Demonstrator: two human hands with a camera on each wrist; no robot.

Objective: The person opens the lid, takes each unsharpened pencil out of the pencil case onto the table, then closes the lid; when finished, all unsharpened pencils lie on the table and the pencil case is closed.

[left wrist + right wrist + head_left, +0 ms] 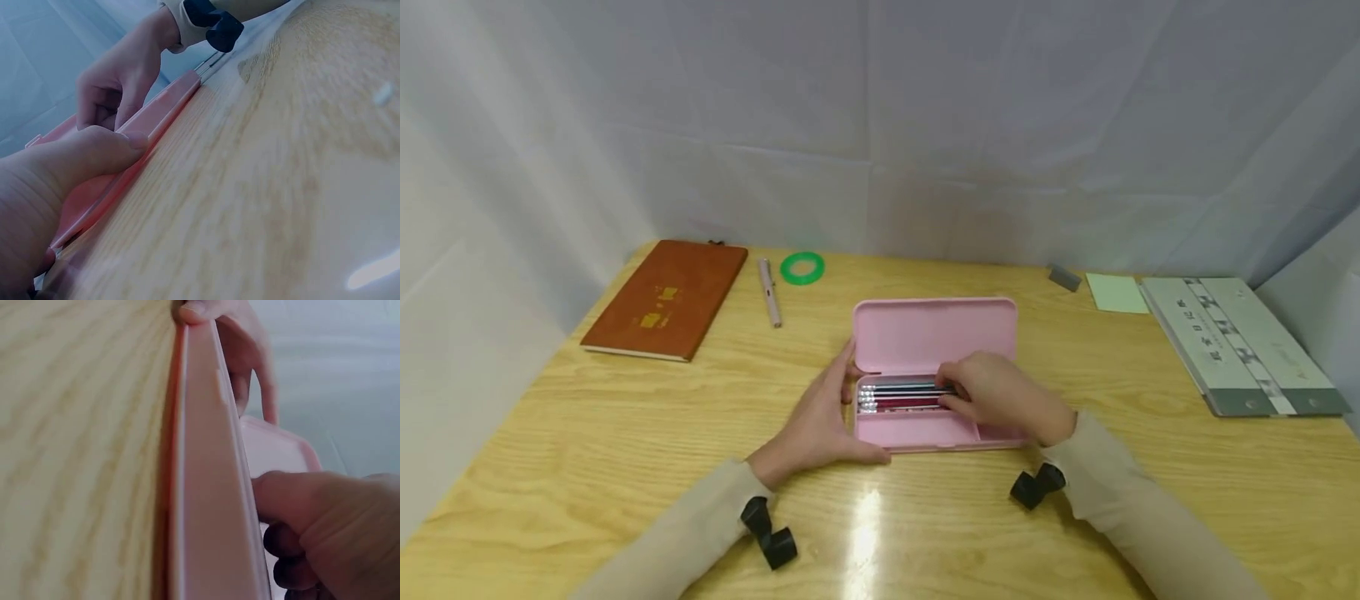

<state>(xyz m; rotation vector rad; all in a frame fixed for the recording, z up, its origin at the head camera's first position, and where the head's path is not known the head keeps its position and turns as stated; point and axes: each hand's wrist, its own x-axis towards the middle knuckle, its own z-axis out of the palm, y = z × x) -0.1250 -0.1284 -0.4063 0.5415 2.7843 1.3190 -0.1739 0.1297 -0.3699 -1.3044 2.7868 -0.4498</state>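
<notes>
An open pink pencil case point(917, 429) stands on the table, its lid point(936, 333) raised at the back. Several pencils point(898, 398) with silver ends lie side by side in its rear compartment. My left hand point(820, 417) holds the case's left end, the thumb along the front wall, as the left wrist view also shows. My right hand point(1003, 396) reaches into the case with bent fingers, thumb and forefinger around the right part of the pencils. The fingertips' contact is partly hidden. In the right wrist view the case's front wall point(215, 469) covers the pencils.
A brown notebook point(666, 304), a pen point(770, 292) and a green tape ring point(802, 268) lie at the back left. A grey eraser-like block point(1063, 277), pale green sticky notes point(1116, 293) and a grey-and-white notebook point(1240, 346) lie to the right. A white curtain point(865, 125) hangs behind.
</notes>
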